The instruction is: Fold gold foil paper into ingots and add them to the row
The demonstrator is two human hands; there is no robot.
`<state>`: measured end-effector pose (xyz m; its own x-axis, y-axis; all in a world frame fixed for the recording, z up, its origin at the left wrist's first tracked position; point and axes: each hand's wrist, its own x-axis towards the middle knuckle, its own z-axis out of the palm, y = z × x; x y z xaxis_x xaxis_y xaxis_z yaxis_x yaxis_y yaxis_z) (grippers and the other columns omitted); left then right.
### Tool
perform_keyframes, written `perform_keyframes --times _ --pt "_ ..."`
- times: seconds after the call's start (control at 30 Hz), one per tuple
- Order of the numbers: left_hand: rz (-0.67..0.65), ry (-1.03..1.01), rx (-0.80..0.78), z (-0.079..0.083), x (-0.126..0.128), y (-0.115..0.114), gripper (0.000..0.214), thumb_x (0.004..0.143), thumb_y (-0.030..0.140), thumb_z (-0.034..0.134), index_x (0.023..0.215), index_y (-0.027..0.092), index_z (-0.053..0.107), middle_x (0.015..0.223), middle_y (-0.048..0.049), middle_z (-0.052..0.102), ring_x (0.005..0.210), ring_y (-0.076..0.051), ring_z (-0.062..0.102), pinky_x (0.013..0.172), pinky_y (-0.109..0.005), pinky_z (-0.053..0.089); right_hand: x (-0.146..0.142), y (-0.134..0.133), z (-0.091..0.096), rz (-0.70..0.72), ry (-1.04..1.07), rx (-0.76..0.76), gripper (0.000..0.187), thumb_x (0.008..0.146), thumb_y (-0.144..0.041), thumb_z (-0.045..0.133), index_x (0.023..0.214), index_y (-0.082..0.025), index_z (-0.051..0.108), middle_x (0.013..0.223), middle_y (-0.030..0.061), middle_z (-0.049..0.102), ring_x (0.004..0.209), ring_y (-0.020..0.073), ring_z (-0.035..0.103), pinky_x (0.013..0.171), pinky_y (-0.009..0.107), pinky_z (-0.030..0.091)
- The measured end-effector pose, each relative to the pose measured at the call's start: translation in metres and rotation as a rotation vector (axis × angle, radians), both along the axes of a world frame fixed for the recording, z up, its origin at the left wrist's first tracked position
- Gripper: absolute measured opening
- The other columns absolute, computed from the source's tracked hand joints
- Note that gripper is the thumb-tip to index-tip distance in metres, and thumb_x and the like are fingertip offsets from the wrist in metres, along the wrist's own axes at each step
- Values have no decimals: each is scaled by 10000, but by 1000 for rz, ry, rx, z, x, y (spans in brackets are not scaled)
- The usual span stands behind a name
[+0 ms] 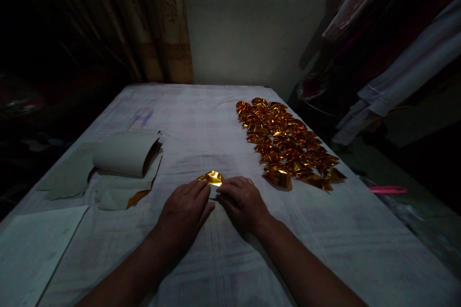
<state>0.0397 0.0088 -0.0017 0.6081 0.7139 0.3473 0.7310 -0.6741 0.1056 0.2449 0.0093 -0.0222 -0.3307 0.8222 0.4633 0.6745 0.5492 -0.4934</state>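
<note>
A small sheet of gold foil paper lies on the table in front of me, partly folded, its shiny side showing at the far edge and a pale side nearer me. My left hand presses on its left side with the fingers closed together. On the other side, my right hand pinches the right edge between thumb and fingers. Both hands rest low against the cloth, and they cover much of the paper. To the right sits a cluster of folded gold foil pieces, apart from my hands.
Curled pale sheets lie at the left, and a flat white board or sheet sits at the near left corner. A pale plaid cloth covers the table. Hanging clothes and a pink handle are beyond the right edge.
</note>
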Motion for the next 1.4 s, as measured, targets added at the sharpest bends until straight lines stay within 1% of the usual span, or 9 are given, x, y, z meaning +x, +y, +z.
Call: perform_keyframes --times 0.1,0.23,0.37,0.63,0.7,0.8,0.9,1.1,1.4 --pt "-17 -3 13 -5 -2 -1 283 969 233 536 1235 144 577 1306 -156 657 1204 -300 623 965 -461 537 8 4 1 -36 48 -60 214 844 -112 662 1019 -234 658 973 43 704 916 210 629 801 340 449" --pt "-33 21 -3 -4 -2 -3 291 963 227 528 1239 143 565 1311 -172 641 1220 -312 610 979 -477 542 18 6 3 -74 4 -121 140 840 -129 691 912 -250 699 955 23 699 913 211 629 802 355 439" --pt "-38 36 -52 -2 -1 -5 341 947 214 549 1287 186 551 1355 -173 593 1249 -325 580 987 -504 537 22 6 2 -71 -23 -125 144 864 -150 687 940 -263 735 994 32 696 946 216 619 815 369 434" --pt "-57 48 -15 -9 1 -10 463 978 189 506 1420 325 494 1397 -138 537 1247 -311 557 969 -525 536 25 9 6 -110 -36 -195 98 871 -154 663 871 -240 711 954 33 683 929 209 609 811 367 426" --pt "-50 84 -3 -9 0 -10 454 966 191 527 1405 306 513 1400 -150 527 1252 -328 556 969 -533 537 27 8 7 -84 -38 -211 136 852 -128 653 894 -245 708 985 35 681 956 212 606 824 370 425" --pt "-47 108 27 -9 -2 -9 418 958 241 558 1374 209 539 1416 -192 514 1290 -358 534 997 -537 527 31 6 10 -11 -28 -253 264 786 -88 664 989 -255 695 1111 38 666 1055 226 590 890 390 422" --pt "-57 110 15 -9 -5 -7 405 961 264 558 1353 163 550 1422 -199 520 1302 -352 532 1023 -518 516 30 3 14 -13 -30 -283 366 732 -66 657 1048 -251 665 1183 44 643 1118 241 567 944 419 398" --pt "-60 61 -7 -8 -4 -6 370 979 266 514 1334 173 562 1420 -187 530 1297 -335 539 1014 -504 516 21 2 14 -76 -38 -242 241 780 -112 672 976 -250 653 1125 40 660 1090 241 573 897 399 379" --pt "-42 53 -32 -5 -3 -7 359 985 268 487 1331 203 559 1413 -166 547 1285 -322 550 995 -507 527 23 4 4 -61 -22 -146 90 871 -193 697 921 -265 716 1063 28 680 1031 218 595 876 383 381"
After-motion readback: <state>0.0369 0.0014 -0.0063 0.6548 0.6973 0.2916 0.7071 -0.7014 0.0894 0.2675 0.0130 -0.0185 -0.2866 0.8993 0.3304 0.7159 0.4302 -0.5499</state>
